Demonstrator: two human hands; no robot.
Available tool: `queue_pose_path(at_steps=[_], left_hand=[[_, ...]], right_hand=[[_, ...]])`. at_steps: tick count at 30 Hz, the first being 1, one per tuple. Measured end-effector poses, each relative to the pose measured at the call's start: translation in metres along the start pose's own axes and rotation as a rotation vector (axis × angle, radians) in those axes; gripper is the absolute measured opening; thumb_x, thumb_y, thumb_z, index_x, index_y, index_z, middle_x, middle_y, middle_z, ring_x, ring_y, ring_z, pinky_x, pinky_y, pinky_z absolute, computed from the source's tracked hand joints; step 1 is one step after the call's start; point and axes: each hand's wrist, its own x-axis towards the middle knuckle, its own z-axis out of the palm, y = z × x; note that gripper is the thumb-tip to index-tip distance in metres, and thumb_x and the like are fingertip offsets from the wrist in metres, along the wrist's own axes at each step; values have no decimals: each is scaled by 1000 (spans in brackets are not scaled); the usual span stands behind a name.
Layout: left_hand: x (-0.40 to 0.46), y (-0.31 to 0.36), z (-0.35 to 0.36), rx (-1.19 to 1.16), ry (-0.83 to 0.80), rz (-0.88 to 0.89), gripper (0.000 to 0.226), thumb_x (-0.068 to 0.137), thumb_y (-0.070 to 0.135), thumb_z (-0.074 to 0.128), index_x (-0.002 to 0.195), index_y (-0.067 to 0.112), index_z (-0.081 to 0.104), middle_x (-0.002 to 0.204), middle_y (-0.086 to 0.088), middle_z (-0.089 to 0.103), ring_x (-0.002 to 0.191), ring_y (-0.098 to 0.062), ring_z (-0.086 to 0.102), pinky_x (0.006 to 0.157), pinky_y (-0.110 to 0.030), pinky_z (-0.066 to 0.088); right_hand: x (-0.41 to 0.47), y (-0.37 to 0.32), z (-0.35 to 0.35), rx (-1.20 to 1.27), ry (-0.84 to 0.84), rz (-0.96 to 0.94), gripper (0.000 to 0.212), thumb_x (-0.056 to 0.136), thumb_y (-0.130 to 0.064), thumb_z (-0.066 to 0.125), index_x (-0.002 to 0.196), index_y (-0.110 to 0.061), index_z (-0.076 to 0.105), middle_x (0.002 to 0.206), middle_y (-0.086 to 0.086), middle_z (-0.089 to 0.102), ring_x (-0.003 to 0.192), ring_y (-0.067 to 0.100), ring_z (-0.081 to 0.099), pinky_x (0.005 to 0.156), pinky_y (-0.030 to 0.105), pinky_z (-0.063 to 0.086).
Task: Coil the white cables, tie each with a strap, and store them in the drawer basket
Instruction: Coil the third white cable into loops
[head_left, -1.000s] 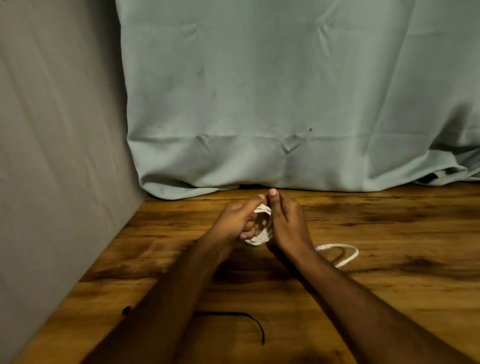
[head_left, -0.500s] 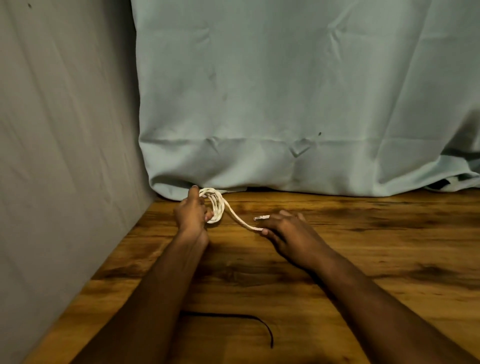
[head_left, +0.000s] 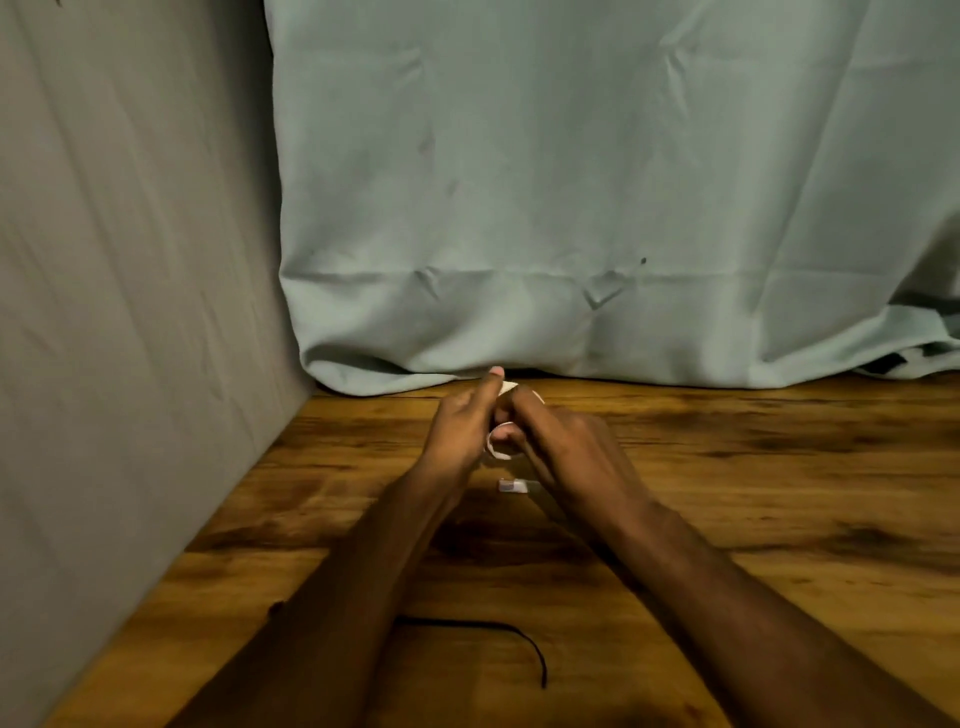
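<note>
A white cable (head_left: 500, 453) is wound into a small coil held between both hands above the wooden table (head_left: 779, 493). My left hand (head_left: 460, 431) grips the coil from the left with its index finger pointing up. My right hand (head_left: 566, 452) closes on the coil from the right. The cable's white plug end (head_left: 513, 486) hangs just below the hands. A thin black strap (head_left: 488, 631) lies on the table near my forearms, partly hidden under my left arm. Most of the coil is hidden by my fingers. No drawer basket is in view.
A pale green cloth (head_left: 571, 208) hangs behind the table and rests on its far edge. A grey wall (head_left: 130, 312) closes off the left side. Something dark shows under the cloth at the far right (head_left: 883, 364).
My hands were apart with a loose stretch of cable between them; now they have come back together at the table's middle, and the loose tail is wound in, leaving only the plug hanging.
</note>
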Motion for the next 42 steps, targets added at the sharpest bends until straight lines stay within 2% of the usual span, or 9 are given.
queue_pose_path(at_steps=[10,14,18,21,24,29,34,37,42], left_hand=[[-17,8,13,-124,-238,-254,64,92,70,39,66,14,55,43,4,28,29,-8,24,32,-16,29],[-21,15,19,-90,-256,-176,62,77,76,53,77,15,66,57,4,27,38,-6,23,36,-18,36],[-29,18,26,-28,-216,-143,54,83,68,54,55,22,49,50,7,26,37,-6,25,40,-22,41],[-29,14,29,-33,-190,-106,56,94,52,57,50,18,59,50,4,38,39,-7,32,40,-20,39],[-27,10,28,-25,-126,-78,51,94,50,60,66,8,56,59,-11,55,42,-16,50,42,-20,40],[-21,5,26,-96,51,-81,40,97,37,61,85,-1,58,60,-11,59,38,-16,57,37,-18,42],[-18,-5,26,-193,198,-80,44,98,41,59,77,2,61,58,-14,61,40,-19,52,43,-23,41],[-16,-8,27,-266,244,-71,56,99,47,53,66,3,58,47,-8,54,35,-17,49,40,-19,42],[-14,-4,23,-354,226,-145,56,97,55,48,72,6,62,55,-5,66,43,-16,60,49,-26,51]], right_hand=[[-4,12,-2,-60,252,162,27,95,-48,67,100,-23,59,71,-8,63,64,25,67,53,34,42],[-3,14,-3,-83,297,271,29,101,-50,61,99,-21,57,68,-10,55,61,24,62,56,30,32],[1,13,-3,-122,324,356,27,109,-45,42,91,-26,49,73,-10,53,66,26,61,58,31,28],[-2,21,7,140,298,462,52,109,-53,33,83,-17,62,65,-4,61,62,22,62,56,36,36],[-1,23,26,655,262,720,78,98,-76,38,68,-9,65,61,14,66,60,31,66,60,52,54],[9,13,39,1133,297,928,59,107,-56,46,73,-13,68,56,4,57,50,21,57,56,35,49],[12,13,42,1144,283,912,55,112,-42,40,84,-5,69,59,8,64,51,22,61,42,29,47],[11,16,51,1108,302,888,55,112,-43,43,77,-12,71,65,8,66,56,24,57,53,30,41],[7,20,58,1024,223,883,42,112,-42,43,99,-13,72,85,7,74,67,18,61,57,30,42]])
